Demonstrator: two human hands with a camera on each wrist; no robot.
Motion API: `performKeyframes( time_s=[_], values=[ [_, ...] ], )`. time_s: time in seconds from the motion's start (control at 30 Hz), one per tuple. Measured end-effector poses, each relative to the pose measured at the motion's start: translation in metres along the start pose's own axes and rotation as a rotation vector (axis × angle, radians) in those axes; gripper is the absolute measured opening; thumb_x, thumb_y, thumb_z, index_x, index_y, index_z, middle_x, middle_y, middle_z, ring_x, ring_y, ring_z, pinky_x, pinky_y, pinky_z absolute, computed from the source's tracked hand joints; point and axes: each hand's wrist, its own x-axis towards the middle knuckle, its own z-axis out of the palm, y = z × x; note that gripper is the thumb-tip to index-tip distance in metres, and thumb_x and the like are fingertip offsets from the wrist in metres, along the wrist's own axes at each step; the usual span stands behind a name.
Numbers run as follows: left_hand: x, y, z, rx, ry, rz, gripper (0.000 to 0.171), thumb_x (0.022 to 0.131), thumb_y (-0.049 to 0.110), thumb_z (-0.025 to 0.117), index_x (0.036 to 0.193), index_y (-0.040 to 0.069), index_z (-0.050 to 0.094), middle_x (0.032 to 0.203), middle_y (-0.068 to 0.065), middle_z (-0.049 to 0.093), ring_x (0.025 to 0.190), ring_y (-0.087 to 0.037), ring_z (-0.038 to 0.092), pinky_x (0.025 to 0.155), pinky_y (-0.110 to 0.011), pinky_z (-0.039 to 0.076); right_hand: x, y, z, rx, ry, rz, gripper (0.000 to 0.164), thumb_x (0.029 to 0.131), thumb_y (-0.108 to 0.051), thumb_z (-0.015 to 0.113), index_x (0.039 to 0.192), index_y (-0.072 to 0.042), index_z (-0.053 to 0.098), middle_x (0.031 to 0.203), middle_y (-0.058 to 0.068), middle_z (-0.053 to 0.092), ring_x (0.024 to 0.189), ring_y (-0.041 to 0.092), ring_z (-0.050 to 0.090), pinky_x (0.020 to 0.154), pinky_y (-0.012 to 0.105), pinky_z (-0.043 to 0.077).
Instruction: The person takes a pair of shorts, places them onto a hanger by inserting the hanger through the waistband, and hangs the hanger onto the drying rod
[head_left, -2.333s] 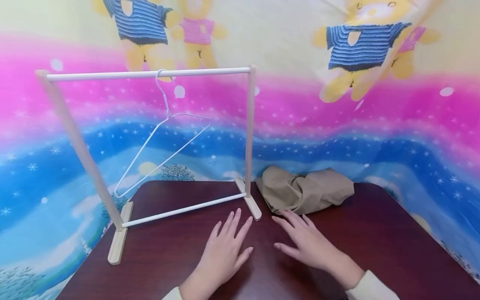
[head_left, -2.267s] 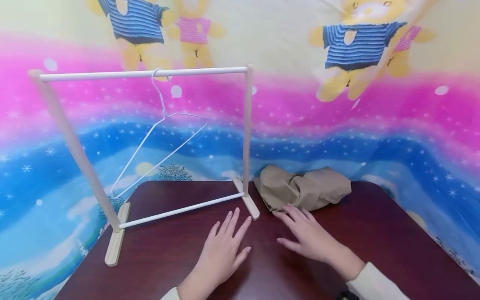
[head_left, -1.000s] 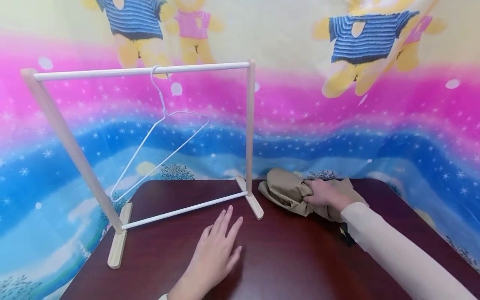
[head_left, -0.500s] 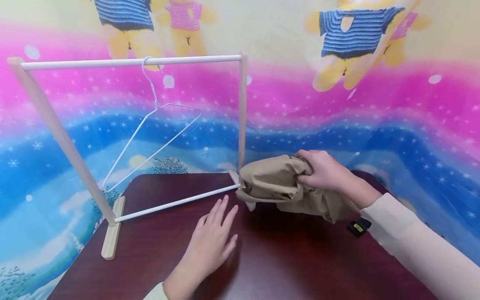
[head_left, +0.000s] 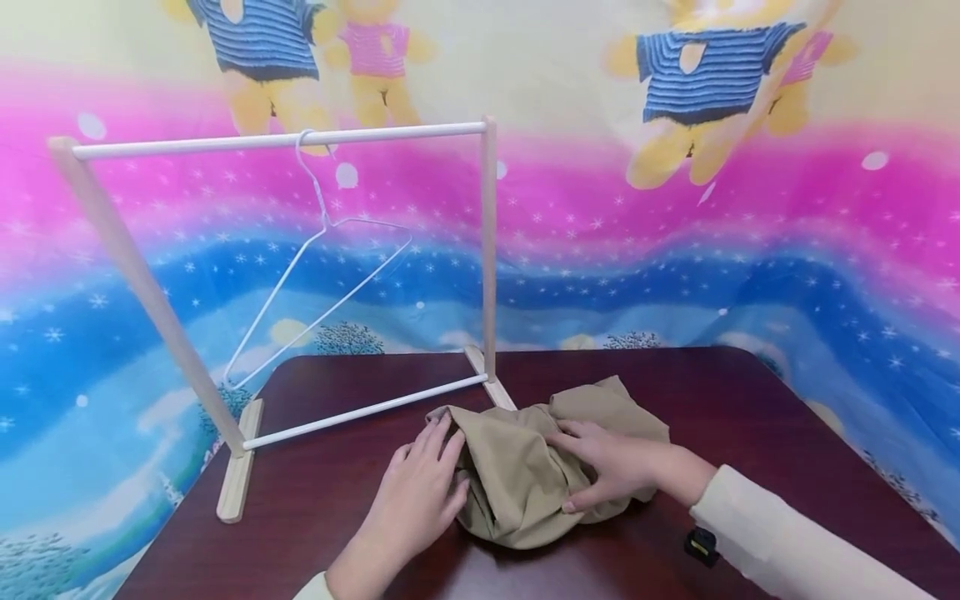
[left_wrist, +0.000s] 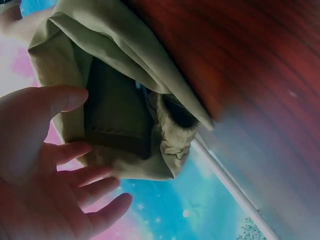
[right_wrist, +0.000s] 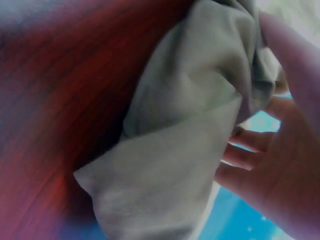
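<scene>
A crumpled khaki garment [head_left: 517, 467] lies bunched on the table in front of the rack. My left hand [head_left: 416, 492] is at its left edge, fingers extended and lightly bent, touching the cloth. In the left wrist view the thumb and spread fingers stand beside an open fold of the garment [left_wrist: 120, 125], where a gathered, elastic-looking edge shows. My right hand [head_left: 618, 462] rests on the garment's right part with thumb and fingers apart. In the right wrist view its fingertips are partly hidden behind the cloth [right_wrist: 170, 150].
A wooden rack [head_left: 489, 250] with white rods stands at the left, its right foot partly behind the garment. From its top rod hangs a white wire hanger [head_left: 320, 204]. The dark red table [head_left: 720, 425] extends right. A small black device [head_left: 702, 546] sits by the right cuff.
The right hand gripped the garment at the back right, lifted it and brought it forward and left onto the table. Its grip has loosened. The left hand now touches the cloth.
</scene>
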Motion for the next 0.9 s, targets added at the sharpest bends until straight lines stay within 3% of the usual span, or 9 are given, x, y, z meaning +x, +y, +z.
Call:
performKeyframes(
  time_s=[0.13, 0.23, 0.3, 0.43, 0.5, 0.57, 0.67, 0.77, 0.9],
  values=[
    [-0.001, 0.002, -0.003, -0.097, -0.156, 0.026, 0.049, 0.099, 0.055, 0.057, 0.114, 0.009, 0.066, 0.111, -0.007, 0.07, 0.104, -0.026, 0.067, 0.085, -0.047, 0.051, -0.008, 0.004, 0.007, 0.017, 0.102, -0.048, 0.087, 0.086, -0.048, 0.079, 0.153, -0.009, 0.041, 0.156, 0.026, 0.033, 0.141, 0.045, 0.037, 0.105, 0.062, 0.042],
    [-0.002, 0.009, -0.003, -0.183, -0.309, 0.078, 0.067, 0.093, 0.076, 0.046, 0.106, 0.014, 0.069, 0.102, -0.001, 0.07, 0.101, -0.023, 0.066, 0.088, -0.049, 0.049, -0.01, 0.004, 0.009, -0.05, 0.223, -0.12, 0.07, 0.09, -0.039, 0.078, 0.146, -0.007, 0.05, 0.149, 0.021, 0.044, 0.134, 0.038, 0.047, 0.102, 0.056, 0.047],
    [-0.001, 0.016, -0.001, -0.182, -0.343, 0.145, 0.066, 0.087, 0.079, 0.052, 0.102, 0.017, 0.071, 0.103, 0.001, 0.07, 0.104, -0.021, 0.065, 0.09, -0.049, 0.047, -0.009, 0.002, 0.011, -0.111, 0.318, -0.175, 0.058, 0.09, -0.032, 0.079, 0.137, -0.006, 0.057, 0.139, 0.015, 0.053, 0.125, 0.03, 0.055, 0.097, 0.049, 0.051],
    [0.01, 0.026, 0.004, -0.111, -0.241, 0.243, 0.03, 0.09, 0.05, 0.07, 0.084, 0.02, 0.067, 0.086, 0.005, 0.066, 0.087, -0.015, 0.064, 0.075, -0.039, 0.05, -0.004, -0.007, 0.011, -0.175, 0.509, -0.283, 0.037, 0.086, -0.016, 0.081, 0.119, -0.008, 0.066, 0.115, 0.002, 0.06, 0.097, 0.014, 0.06, 0.08, 0.031, 0.054],
    [0.022, 0.026, 0.002, -0.197, -0.206, 0.203, 0.02, 0.097, 0.031, 0.065, 0.083, 0.018, 0.061, 0.075, 0.005, 0.06, 0.072, -0.013, 0.061, 0.063, -0.033, 0.047, -0.002, -0.014, 0.01, -0.155, 0.584, -0.326, 0.03, 0.087, -0.014, 0.08, 0.113, -0.01, 0.066, 0.105, 0.0, 0.06, 0.086, 0.01, 0.059, 0.073, 0.023, 0.052],
    [0.037, 0.024, -0.002, -0.34, -0.169, 0.118, 0.018, 0.103, 0.022, 0.054, 0.087, 0.014, 0.055, 0.065, 0.005, 0.051, 0.059, -0.01, 0.055, 0.053, -0.028, 0.045, -0.002, -0.023, 0.009, -0.112, 0.635, -0.347, 0.028, 0.089, -0.02, 0.079, 0.109, -0.012, 0.062, 0.096, -0.003, 0.058, 0.076, 0.008, 0.055, 0.067, 0.017, 0.048],
    [0.059, 0.02, -0.006, -0.551, -0.075, -0.019, 0.021, 0.11, 0.019, 0.041, 0.093, 0.01, 0.049, 0.06, 0.006, 0.04, 0.049, -0.007, 0.043, 0.046, -0.025, 0.04, -0.002, -0.037, 0.01, -0.071, 0.652, -0.341, 0.043, 0.089, -0.039, 0.079, 0.114, -0.014, 0.056, 0.096, -0.007, 0.055, 0.075, 0.005, 0.054, 0.066, 0.015, 0.046],
    [0.077, 0.016, -0.005, -0.676, 0.011, -0.091, 0.025, 0.112, 0.018, 0.036, 0.093, 0.007, 0.048, 0.062, 0.004, 0.038, 0.05, -0.007, 0.038, 0.046, -0.024, 0.037, 0.003, -0.045, 0.014, -0.16, 0.62, -0.31, 0.068, 0.081, -0.051, 0.082, 0.129, -0.013, 0.05, 0.11, -0.005, 0.055, 0.082, 0.006, 0.056, 0.072, 0.021, 0.051],
    [0.09, 0.011, -0.005, -0.822, 0.031, -0.167, 0.026, 0.112, 0.018, 0.036, 0.094, 0.005, 0.049, 0.067, 0.002, 0.039, 0.055, -0.009, 0.038, 0.052, -0.026, 0.038, 0.008, -0.044, 0.021, -0.369, 0.575, -0.274, 0.097, 0.071, -0.036, 0.092, 0.151, -0.015, 0.041, 0.128, 0.009, 0.053, 0.088, 0.018, 0.061, 0.074, 0.036, 0.056]
  ],
)
